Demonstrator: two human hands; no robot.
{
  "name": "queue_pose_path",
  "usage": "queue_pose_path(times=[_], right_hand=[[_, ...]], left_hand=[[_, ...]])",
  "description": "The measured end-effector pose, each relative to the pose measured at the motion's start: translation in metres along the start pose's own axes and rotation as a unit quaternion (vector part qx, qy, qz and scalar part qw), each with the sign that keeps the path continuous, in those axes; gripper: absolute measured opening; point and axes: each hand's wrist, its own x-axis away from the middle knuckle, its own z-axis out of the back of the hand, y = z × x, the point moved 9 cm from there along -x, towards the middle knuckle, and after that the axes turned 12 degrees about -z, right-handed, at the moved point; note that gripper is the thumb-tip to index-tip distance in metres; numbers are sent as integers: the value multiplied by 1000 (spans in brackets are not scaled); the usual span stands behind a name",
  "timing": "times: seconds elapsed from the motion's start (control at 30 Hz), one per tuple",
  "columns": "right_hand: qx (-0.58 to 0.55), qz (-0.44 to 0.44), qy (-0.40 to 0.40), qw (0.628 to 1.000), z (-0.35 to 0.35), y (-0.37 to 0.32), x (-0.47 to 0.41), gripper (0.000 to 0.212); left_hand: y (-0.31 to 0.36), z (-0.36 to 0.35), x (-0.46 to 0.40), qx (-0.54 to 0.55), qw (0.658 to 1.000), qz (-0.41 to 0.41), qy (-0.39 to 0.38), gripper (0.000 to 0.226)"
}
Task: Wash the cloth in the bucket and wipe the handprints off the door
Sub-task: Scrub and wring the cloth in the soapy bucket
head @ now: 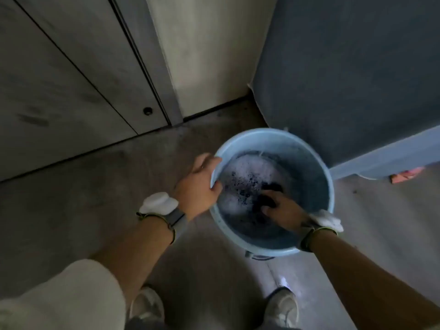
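A light blue bucket stands on the concrete floor in front of my feet, holding dark water with white foam. My left hand grips the bucket's left rim, thumb inside. My right hand is down inside the bucket, fingers closed on a dark cloth that is partly under the water. The grey door with dark smudges fills the upper left.
A blue-grey wall or panel rises close behind and to the right of the bucket, with a pale blue ledge. A small orange scrap lies under it. My shoes stand just below the bucket.
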Motion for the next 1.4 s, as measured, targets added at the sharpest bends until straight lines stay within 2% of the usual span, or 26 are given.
queue_pose_path(times=[0.07,0.13,0.2,0.27,0.4,0.43,0.53,0.6,0.67,0.8,0.87,0.97,1.07,1.17,1.27,1.37,1.4], right_hand=[[20,14,0,1000,-22,12,-32,51],[90,31,5,995,-42,21,-75,57],[169,30,43,984,-54,33,-121,65],[216,0,67,974,-54,48,-158,73],[248,-72,18,966,-71,72,-198,87],[247,-66,-6,967,-81,69,-201,82],[244,0,-90,966,-101,40,-194,50],[222,8,-118,968,-99,26,-186,40],[217,8,-81,973,-88,16,-185,41],[255,17,66,964,-71,12,-179,50],[275,30,57,959,-79,13,-174,57],[303,63,-29,950,-101,10,-163,47],[246,117,-64,960,-98,-13,-148,40],[119,157,-54,979,-64,-39,-131,34],[-88,190,16,978,-7,-50,-108,13],[-240,206,63,946,37,-45,-82,6],[-275,212,65,935,46,-46,-71,6]], left_hand=[[-3,-21,-11,-19,998,-47,30,60],[-10,-47,-22,-38,995,-87,16,64],[-17,-66,-32,-61,991,-115,25,66],[-22,-67,-34,-49,989,-131,56,67],[-19,-59,-32,-1,983,-162,85,69],[-18,-59,-32,4,983,-163,84,69],[-15,-59,-34,-10,983,-169,77,69],[-14,-59,-34,-28,983,-167,67,65],[-12,-59,-33,-49,982,-167,70,63],[-1,-55,-32,-108,973,-174,108,61],[-1,-51,-34,-107,974,-159,119,59],[10,-46,-34,-135,966,-174,137,56],[25,-38,-39,-113,962,-191,156,49],[31,-28,-47,-51,962,-178,202,35],[15,-36,-60,107,970,-59,210,26],[3,-58,-67,306,925,67,214,14],[1,-68,-69,349,910,102,200,16]])
